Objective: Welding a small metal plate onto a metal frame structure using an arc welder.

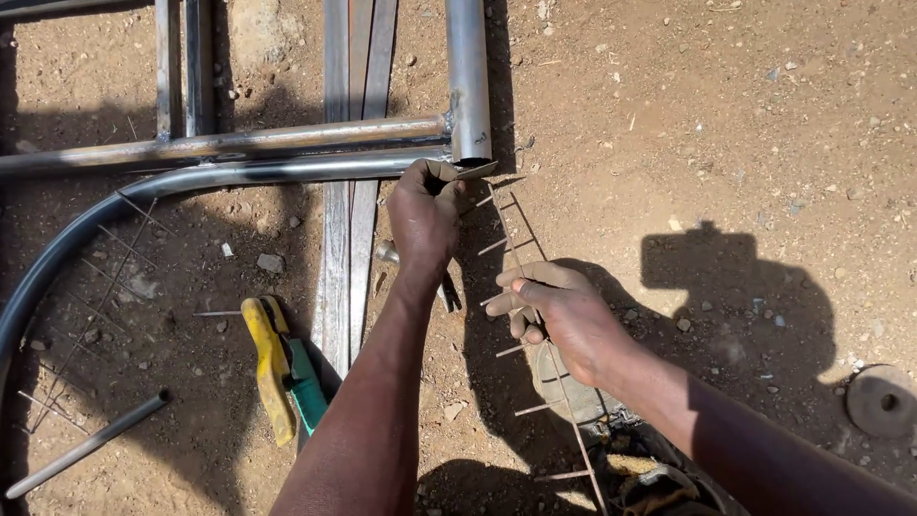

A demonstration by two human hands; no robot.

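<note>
Head view shows your left hand (423,218) clenched around a small piece of bent sheet metal (458,172), pressed right against the open end of the upright steel tube (468,76) where it meets the horizontal tube (239,143). Your right hand (559,315) sits nearer and to the right, its fingers closed on a thin wire strip with short cross-pins (521,277) that runs from the tube joint toward the near edge. A curved dark pipe (86,225) bends away to the left below the horizontal tube. On the dirt ground (716,124), near left of your left forearm, lies a yellow and green clamp tool (282,368), and a loose rod (86,444) rests further left.
</note>
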